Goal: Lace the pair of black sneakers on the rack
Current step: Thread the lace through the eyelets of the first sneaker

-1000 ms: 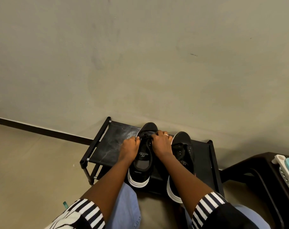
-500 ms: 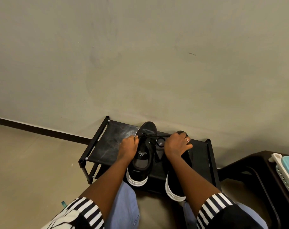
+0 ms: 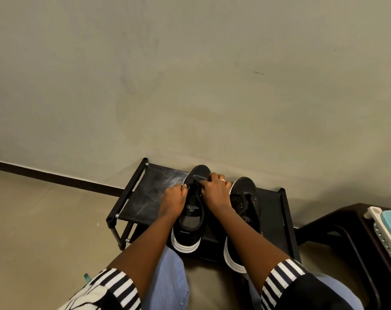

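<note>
Two black sneakers with white soles stand on a low black rack, toes toward the wall. My left hand grips the left edge of the left sneaker by its eyelets. My right hand lies over the front of that sneaker and pinches its black lace near the toe-end eyelets. The right sneaker stands beside it, its lace loose, partly hidden behind my right forearm.
The rack stands against a grey wall with a dark skirting strip. A dark brown plastic stool is at the right, with a pale teal and white object on it. My knees in blue jeans are just below the rack.
My right hand had pulled the lace out to the right over the right sneaker; it has come back over the left sneaker's front. My left hand stayed on the sneaker's left edge.
</note>
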